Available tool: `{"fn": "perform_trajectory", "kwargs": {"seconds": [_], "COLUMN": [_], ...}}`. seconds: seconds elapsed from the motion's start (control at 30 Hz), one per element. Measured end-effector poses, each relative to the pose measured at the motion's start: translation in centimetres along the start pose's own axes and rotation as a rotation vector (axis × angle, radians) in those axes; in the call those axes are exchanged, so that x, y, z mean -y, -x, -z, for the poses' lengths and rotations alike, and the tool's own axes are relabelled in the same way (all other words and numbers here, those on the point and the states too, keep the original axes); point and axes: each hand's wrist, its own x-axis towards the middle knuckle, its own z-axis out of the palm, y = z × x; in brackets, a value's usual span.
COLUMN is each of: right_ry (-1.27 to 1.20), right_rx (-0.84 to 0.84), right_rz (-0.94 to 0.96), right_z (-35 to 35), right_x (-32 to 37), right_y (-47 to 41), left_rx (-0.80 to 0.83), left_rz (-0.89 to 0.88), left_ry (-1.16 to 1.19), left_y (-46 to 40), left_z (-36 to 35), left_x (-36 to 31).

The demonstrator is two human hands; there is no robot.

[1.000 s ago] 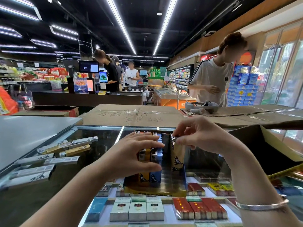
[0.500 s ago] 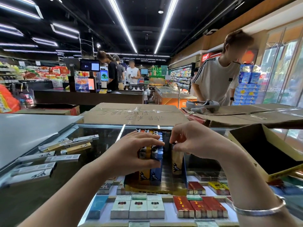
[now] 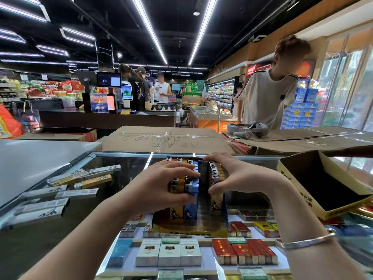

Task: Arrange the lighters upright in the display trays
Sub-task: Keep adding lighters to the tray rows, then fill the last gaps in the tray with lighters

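Note:
A gold display tray (image 3: 189, 231) stands on the glass counter, holding upright lighters with metal tops. On its left side, my left hand (image 3: 161, 184) wraps around a block of orange and blue lighters (image 3: 190, 211). At the tray's right side stands a row of orange lighters (image 3: 216, 174), and my right hand (image 3: 238, 174) is closed on it, fingers over the tops and thumb at its near end. A bare gap in the tray separates the two groups.
An open, empty yellow carton (image 3: 323, 182) sits at the right on the counter. Long flat packs (image 3: 66, 188) lie at the left. Cigarette packs show under the glass (image 3: 169, 252). Cardboard boxes (image 3: 165, 140) stand behind; a person in a white shirt (image 3: 266, 98) is beyond them.
My right hand has dropped lower and now spans the right row of lighters. The left hand keeps its hold on the left block. The person behind has leaned to the right.

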Motion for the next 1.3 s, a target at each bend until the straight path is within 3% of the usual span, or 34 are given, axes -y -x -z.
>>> {"fn": "perform_trajectory", "kwargs": {"seconds": [0.27, 0.43, 0.6, 0.83, 1.03, 1.3], "right_ry": [-0.042, -0.046, -0.081, -0.120, -0.107, -0.109], "right_rx": [-0.031, -0.088, -0.175, -0.218, -0.225, -0.224], "right_rz": [0.012, 0.041, 0.069, 0.069, 0.060, 0.054], "right_z": [-1.8, -2.6, -3.8, -4.4, -4.5, -4.5], "right_x": [0.3, 0.5, 1.2, 1.8, 1.8, 1.8], "right_y": [-1.1, -1.9, -2.6, -2.9, -2.8, -2.9], "left_rx": [-0.130, -0.260, -0.150, 0.161, 0.158, 0.161], "left_rz": [0.141, 0.359, 0.611, 0.862, 1.173, 1.131], "left_ry": [0.295, 0.163, -0.185, -0.299, -0.419, -0.427], "left_y": [0.3, 1.1, 2.3, 8.1, 12.7, 11.8], "left_z": [1.2, 2.7, 4.3, 6.2, 5.7, 3.3], "left_x": [1.3, 3.4, 4.9, 8.2, 11.6, 10.8]}}
